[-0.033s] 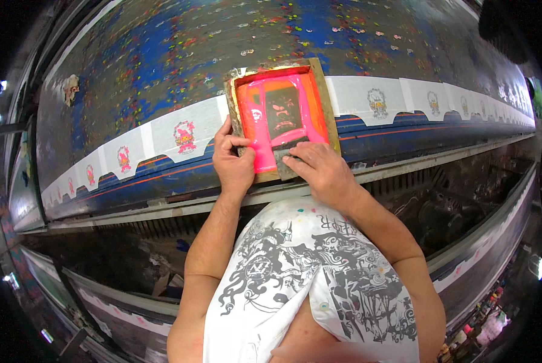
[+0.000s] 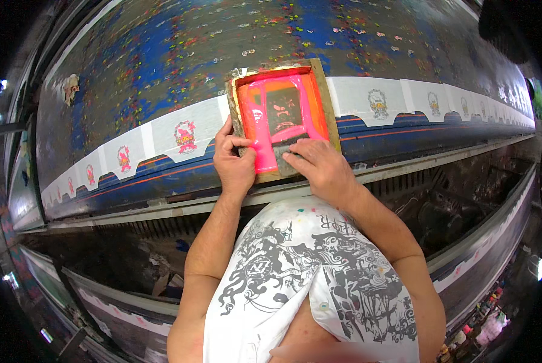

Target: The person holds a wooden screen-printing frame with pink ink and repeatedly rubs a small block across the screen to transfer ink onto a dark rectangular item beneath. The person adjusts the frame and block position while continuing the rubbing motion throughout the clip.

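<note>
A wooden-framed printing screen (image 2: 323,100) lies on the long table, its mesh smeared with bright pink and orange ink (image 2: 262,158). My left hand (image 2: 235,158) grips the frame's near left side, thumb over the edge. Inside the frame, near its close edge, my right hand (image 2: 320,168) is closed on a dark squeegee (image 2: 288,158). A ridge of pink ink lies along the squeegee's far edge. Beyond it shows a dark stencil area (image 2: 282,109) with small pink marks. What lies under the screen is hidden.
To the left runs a row of white cut pieces (image 2: 188,128) with pink-printed emblems. White pieces on the right (image 2: 368,97) carry grey and yellow emblems without pink. The table (image 2: 162,54) is stained with paint. A metal rail (image 2: 398,166) borders its near side.
The squeegee and my right hand have shifted slightly away from me, pushing the pink ink ridge a little farther. My left hand and the screen look unmoved.
</note>
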A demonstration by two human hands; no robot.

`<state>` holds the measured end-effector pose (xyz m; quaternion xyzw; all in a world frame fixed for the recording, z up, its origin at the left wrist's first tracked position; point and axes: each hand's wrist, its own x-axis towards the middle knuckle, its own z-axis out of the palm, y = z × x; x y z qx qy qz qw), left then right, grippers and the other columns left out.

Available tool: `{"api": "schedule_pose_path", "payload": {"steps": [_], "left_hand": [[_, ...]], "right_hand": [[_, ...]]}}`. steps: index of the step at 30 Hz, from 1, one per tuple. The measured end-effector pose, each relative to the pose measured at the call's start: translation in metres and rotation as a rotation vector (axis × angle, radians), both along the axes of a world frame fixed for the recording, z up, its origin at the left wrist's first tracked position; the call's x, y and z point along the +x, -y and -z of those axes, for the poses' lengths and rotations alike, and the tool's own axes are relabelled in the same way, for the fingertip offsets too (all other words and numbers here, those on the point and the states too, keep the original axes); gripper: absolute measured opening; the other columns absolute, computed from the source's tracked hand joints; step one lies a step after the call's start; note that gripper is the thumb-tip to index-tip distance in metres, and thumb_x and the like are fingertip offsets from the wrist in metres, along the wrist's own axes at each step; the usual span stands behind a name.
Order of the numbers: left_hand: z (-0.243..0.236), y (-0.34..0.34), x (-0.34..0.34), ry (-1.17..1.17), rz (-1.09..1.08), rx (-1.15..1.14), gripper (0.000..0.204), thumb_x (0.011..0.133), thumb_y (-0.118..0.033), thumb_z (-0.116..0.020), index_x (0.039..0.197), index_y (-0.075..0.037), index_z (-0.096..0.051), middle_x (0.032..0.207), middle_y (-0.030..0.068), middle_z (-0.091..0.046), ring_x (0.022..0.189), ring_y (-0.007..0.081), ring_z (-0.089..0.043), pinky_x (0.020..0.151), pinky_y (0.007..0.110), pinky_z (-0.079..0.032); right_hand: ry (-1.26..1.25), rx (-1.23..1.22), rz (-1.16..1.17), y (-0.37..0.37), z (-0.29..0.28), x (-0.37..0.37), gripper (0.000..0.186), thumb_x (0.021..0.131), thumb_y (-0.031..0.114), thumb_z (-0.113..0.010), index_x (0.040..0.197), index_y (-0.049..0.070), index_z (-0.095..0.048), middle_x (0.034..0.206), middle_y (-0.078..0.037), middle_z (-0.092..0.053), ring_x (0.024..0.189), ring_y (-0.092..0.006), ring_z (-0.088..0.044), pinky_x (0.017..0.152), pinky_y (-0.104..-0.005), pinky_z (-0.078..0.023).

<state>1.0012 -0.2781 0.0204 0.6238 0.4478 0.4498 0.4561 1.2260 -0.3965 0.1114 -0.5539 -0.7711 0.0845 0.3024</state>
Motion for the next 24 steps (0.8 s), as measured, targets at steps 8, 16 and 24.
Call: {"api": "schedule_pose_path", "payload": {"steps": [8,16,24], "left_hand": [[0.004,-0.005,0.005,-0.036,-0.023,0.007,0.017,0.084,0.010,-0.074,0.093,-0.004,-0.075,0.168,0.0276,-0.061,0.160,0.0403,-0.058,0.131,0.048,-0.046],[-0.002,-0.003,0.006,-0.064,0.005,0.043,0.020,0.084,0.012,-0.072,0.092,-0.006,-0.076,0.169,0.0285,-0.059,0.159,0.0440,-0.055,0.130,0.051,-0.044],[0.000,-0.002,0.009,-0.057,-0.004,0.086,0.024,0.083,0.014,-0.070,0.094,-0.006,-0.077,0.169,0.0290,-0.058,0.158,0.0453,-0.054,0.131,0.053,-0.041]], "right_hand": [[0.061,0.043,0.017,-0.099,0.011,0.035,0.040,0.095,0.004,-0.074,0.135,0.003,-0.079,0.128,-0.017,-0.079,0.123,-0.0397,-0.075,0.108,-0.0503,-0.061],[0.147,0.072,0.041,-0.155,-0.005,0.050,0.038,0.093,0.006,-0.078,0.131,0.010,-0.082,0.119,-0.014,-0.082,0.112,-0.0377,-0.078,0.101,-0.0525,-0.060],[0.174,-0.055,0.012,-0.089,-0.004,0.019,0.041,0.093,0.002,-0.075,0.133,0.007,-0.083,0.120,-0.014,-0.081,0.113,-0.0370,-0.077,0.100,-0.0508,-0.061]]}}
